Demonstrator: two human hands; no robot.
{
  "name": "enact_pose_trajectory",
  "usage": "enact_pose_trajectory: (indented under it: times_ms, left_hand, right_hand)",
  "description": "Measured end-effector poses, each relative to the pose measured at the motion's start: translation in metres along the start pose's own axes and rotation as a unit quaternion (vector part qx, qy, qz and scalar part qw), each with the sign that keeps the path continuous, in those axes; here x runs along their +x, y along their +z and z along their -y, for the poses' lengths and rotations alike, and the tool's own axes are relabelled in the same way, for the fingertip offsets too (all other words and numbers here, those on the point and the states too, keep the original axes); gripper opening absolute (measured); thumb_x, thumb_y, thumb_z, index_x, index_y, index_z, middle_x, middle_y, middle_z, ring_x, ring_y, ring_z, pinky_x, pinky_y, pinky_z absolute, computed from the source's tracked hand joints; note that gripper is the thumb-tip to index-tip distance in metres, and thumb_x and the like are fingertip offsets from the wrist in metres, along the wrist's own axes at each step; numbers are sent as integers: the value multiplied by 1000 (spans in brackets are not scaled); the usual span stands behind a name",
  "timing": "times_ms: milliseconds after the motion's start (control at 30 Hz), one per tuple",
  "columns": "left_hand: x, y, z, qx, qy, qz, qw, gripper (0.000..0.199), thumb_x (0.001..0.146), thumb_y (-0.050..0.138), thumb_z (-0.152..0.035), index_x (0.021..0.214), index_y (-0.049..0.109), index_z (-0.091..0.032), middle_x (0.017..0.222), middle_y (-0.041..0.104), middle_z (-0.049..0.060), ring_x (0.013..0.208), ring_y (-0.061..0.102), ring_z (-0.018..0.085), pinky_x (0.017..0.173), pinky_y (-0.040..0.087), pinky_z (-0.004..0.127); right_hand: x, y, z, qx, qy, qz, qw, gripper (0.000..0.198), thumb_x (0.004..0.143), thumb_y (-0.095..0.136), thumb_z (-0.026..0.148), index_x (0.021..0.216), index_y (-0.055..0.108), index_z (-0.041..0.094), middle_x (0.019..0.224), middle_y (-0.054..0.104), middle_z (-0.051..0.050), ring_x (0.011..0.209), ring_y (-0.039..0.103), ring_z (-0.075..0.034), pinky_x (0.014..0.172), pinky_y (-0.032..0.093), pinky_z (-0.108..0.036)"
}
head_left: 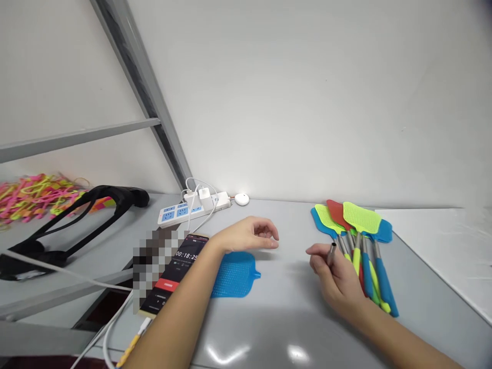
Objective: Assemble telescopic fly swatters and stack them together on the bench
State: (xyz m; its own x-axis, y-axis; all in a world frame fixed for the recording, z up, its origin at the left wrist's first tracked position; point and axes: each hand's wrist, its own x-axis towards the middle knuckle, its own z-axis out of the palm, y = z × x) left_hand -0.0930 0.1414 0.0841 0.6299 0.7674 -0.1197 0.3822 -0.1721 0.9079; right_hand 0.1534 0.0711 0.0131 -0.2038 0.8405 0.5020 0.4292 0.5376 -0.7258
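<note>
My right hand (335, 274) grips a thin metal rod (332, 251) whose end sticks up between the fingers, close to the left side of a pile of fly swatters (357, 230) with green, red and blue heads. My left hand (249, 234) hovers with loosely curled fingers and holds nothing. It is just above a loose blue swatter head (236, 274) that lies flat on the grey table (284, 318), partly hidden by my forearm.
A phone (172, 277) showing a running timer lies left of my forearm, with cables at its near end. Behind it are a white power strip (192, 207) with plugs and a small white round device (242, 199). Far left lie a black frame (77, 215) and colourful plastic parts (34, 195).
</note>
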Motion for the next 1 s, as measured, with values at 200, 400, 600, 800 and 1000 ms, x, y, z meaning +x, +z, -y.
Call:
enact_pose_trajectory:
  times_ms: [200,400,600,800,1000]
  left_hand:
    - [-30,1,-16,278,-104,-12,955,41,61,79,-46,98,71,-30,102,53,1,93,53,21,75,40,27]
    - [-31,16,-9,353,-147,29,923,33,61,79,-47,89,72,-31,100,52,4,109,44,28,76,41,31]
    - [-23,25,-9,348,-83,65,932,21,73,72,-43,83,69,-25,98,58,3,106,46,26,88,35,36]
    - [-27,14,-12,166,-69,87,980,20,74,72,-32,91,66,-22,88,66,-1,81,58,17,68,41,25]
    - [-22,11,-4,111,-47,93,988,24,75,73,-33,96,73,-22,93,73,0,85,64,17,73,45,24]
  right_hand:
    - [20,-24,29,-137,6,86,987,19,96,43,38,109,44,24,67,57,4,56,53,-15,54,37,-26]
    - [21,-28,39,-300,-16,279,912,25,101,33,36,90,51,24,74,64,0,62,61,-18,53,28,-28]
    - [14,-20,37,-339,-60,335,877,24,99,45,31,82,60,22,74,64,0,61,61,-17,51,24,-29]
    - [25,-35,26,-333,-109,232,907,23,99,45,27,93,66,24,77,60,-2,69,56,-17,58,31,-29]
    - [30,-36,26,-306,-171,180,919,23,99,46,28,97,68,23,76,56,-2,71,51,-15,75,35,-33]
